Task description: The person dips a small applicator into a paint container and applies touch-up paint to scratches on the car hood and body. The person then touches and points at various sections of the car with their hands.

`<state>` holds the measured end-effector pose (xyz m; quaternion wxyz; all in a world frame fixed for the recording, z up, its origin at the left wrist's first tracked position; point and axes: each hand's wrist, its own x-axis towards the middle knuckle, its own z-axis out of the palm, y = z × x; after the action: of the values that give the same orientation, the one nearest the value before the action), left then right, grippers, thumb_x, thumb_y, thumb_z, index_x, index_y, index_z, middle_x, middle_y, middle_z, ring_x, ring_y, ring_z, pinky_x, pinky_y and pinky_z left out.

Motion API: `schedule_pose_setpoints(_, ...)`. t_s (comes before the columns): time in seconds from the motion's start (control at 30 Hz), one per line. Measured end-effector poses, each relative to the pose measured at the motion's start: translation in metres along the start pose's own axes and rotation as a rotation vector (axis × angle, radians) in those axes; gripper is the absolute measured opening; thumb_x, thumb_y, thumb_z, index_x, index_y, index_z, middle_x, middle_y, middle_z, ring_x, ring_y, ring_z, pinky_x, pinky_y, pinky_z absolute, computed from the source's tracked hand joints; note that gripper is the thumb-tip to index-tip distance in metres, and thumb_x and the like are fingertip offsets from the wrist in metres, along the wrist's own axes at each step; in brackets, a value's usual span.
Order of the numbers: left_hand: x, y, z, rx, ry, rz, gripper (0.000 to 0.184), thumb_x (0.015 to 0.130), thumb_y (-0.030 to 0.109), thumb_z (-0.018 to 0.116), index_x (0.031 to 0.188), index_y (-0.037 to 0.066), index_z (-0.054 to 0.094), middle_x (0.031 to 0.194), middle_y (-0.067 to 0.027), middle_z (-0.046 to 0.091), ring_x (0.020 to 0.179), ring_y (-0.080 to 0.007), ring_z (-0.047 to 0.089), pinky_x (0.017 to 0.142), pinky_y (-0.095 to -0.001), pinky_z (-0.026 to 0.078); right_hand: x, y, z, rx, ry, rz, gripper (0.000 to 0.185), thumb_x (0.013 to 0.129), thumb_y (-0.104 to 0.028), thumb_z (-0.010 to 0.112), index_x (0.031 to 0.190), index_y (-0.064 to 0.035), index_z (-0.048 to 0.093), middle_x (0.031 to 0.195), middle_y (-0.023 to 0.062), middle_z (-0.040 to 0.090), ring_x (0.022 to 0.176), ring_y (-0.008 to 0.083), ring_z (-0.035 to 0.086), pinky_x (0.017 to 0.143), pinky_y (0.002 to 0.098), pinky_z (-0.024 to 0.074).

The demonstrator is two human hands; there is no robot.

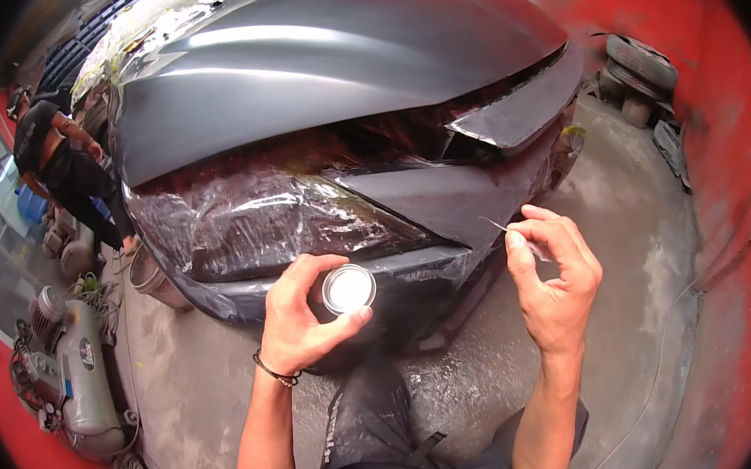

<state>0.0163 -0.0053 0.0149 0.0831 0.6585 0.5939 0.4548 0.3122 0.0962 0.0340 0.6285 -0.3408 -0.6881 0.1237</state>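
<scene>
My left hand (pixel 293 315) grips a small round tin (pixel 349 290) between fingers and thumb, its bright white round face towards me. Whether that white is the contents or a lid, I cannot tell. At the right, my right hand (pixel 559 284) pinches a thin, dark, slightly bent sliver (pixel 493 223) between thumb and forefinger; its exact kind is too small to make out. Both hands are in front of a dark car's front end, near the bumper (pixel 404 269). Above them spreads the matte dark hood (pixel 347 60). Wrinkled plastic film (pixel 241 217) covers the grille area.
Another person (pixel 56 154) bends at the car's far left side, near a bucket (pixel 150 276). An air compressor (pixel 86 374) stands at lower left. Stacked tyres (pixel 640 66) sit by the red wall (pixel 733 179). A thin cable (pixel 649 401) runs along the concrete floor.
</scene>
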Motion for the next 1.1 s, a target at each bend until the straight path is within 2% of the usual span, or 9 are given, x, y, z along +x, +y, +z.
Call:
schedule_pose_setpoints(0.23,0.009,0.01,-0.008,0.021,-0.055,-0.052,0.064,0.073,0.03,0.096,0.126,-0.001,0.076,0.109,-0.0117,0.075,0.104,-0.0246,0.072,0.096,-0.0378,0.056,0.015,0.029,-0.013,0.026,-0.063,0.152,0.01,0.095,-0.001,0.083,0.105,-0.0002,0.081,0.103,0.0115,0.08,0.106,0.0234,0.079,0.086,0.0339,0.0626)
schedule_pose_setpoints(0.3,0.012,0.011,-0.012,-0.002,-0.073,-0.079,0.065,0.074,0.031,0.096,0.127,0.0,0.076,0.111,-0.014,0.075,0.107,-0.0305,0.073,0.098,-0.0409,0.056,0.0,0.04,-0.016,0.029,-0.051,0.3,0.01,0.099,-0.005,0.083,0.107,-0.0008,0.081,0.102,0.0089,0.079,0.095,0.0162,0.073,0.082,0.031,0.0582)
schedule_pose_setpoints(0.37,0.016,0.017,-0.017,0.016,-0.122,-0.131,0.067,0.074,0.032,0.097,0.13,0.001,0.076,0.113,-0.0146,0.075,0.107,-0.0322,0.073,0.099,-0.042,0.056,-0.044,0.05,-0.026,0.117,-0.018,0.653,0.012,0.105,-0.013,0.083,0.108,-0.0019,0.081,0.097,-0.0014,0.073,0.088,0.007,0.059,0.078,0.027,0.0486)
schedule_pose_setpoints(0.5,0.016,0.022,-0.02,-0.05,-0.098,-0.159,0.067,0.077,0.03,0.098,0.133,0.002,0.076,0.118,-0.0164,0.076,0.112,-0.0336,0.075,0.101,-0.0443,0.057,-0.099,-0.014,-0.089,-0.02,-0.187,0.989,0.019,0.108,-0.018,0.08,0.112,0.0003,0.081,0.102,0.0019,0.077,0.098,0.0104,0.066,0.087,0.029,0.0539)
schedule_pose_setpoints(0.53,0.011,0.027,-0.02,-0.066,-0.075,-0.196,0.067,0.077,0.03,0.099,0.134,0.005,0.075,0.122,-0.015,0.077,0.118,-0.0347,0.074,0.105,-0.0473,0.056,-0.108,-0.037,-0.108,-0.064,-0.186,1.005,0.018,0.108,-0.017,0.079,0.111,0.0007,0.08,0.101,0.0033,0.078,0.098,0.0111,0.068,0.087,0.0301,0.0556)
schedule_pose_setpoints(0.67,-0.022,0.061,-0.036,-0.116,-0.019,-0.331,0.07,0.081,0.025,0.1,0.142,0.005,0.071,0.131,-0.016,0.074,0.123,-0.0334,0.073,0.109,-0.0442,0.058,-0.127,-0.103,-0.204,-0.15,-0.212,1.055,0.014,0.106,-0.013,0.079,0.109,0.0008,0.08,0.097,0.0045,0.077,0.093,0.0126,0.069,0.086,0.0318,0.0572)
schedule_pose_setpoints(0.87,-0.095,0.138,-0.114,-0.129,0.131,-0.655,0.071,0.082,0.024,0.101,0.145,0.007,0.072,0.137,-0.0154,0.072,0.125,-0.0299,0.072,0.106,-0.0409,0.059,-0.151,-0.162,-0.318,-0.326,-0.068,1.233,0.012,0.106,-0.009,0.075,0.111,0.0017,0.077,0.091,0.0054,0.076,0.08,0.0137,0.071,0.076,0.0304,0.0593)
schedule_pose_setpoints(1.03,-0.164,0.175,-0.192,-0.02,0.173,-0.884,0.071,0.081,0.024,0.101,0.144,0.009,0.073,0.129,-0.012,0.073,0.113,-0.0255,0.072,0.091,-0.0358,0.059,-0.142,-0.203,-0.334,-0.377,-0.059,1.311,0.014,0.105,-0.007,0.072,0.114,0.0025,0.077,0.097,0.0071,0.077,0.084,0.0149,0.074,0.072,0.0312,0.0618)
schedule_pose_setpoints(1.1,-0.194,0.175,-0.212,0.037,0.225,-0.904,0.071,0.081,0.024,0.101,0.144,0.008,0.072,0.126,-0.0129,0.073,0.11,-0.0265,0.072,0.093,-0.0377,0.06,-0.137,-0.206,-0.315,-0.297,-0.083,1.27,0.015,0.105,-0.006,0.072,0.115,0.0024,0.077,0.1,0.0078,0.078,0.085,0.0153,0.075,0.074,0.0313,0.0627)
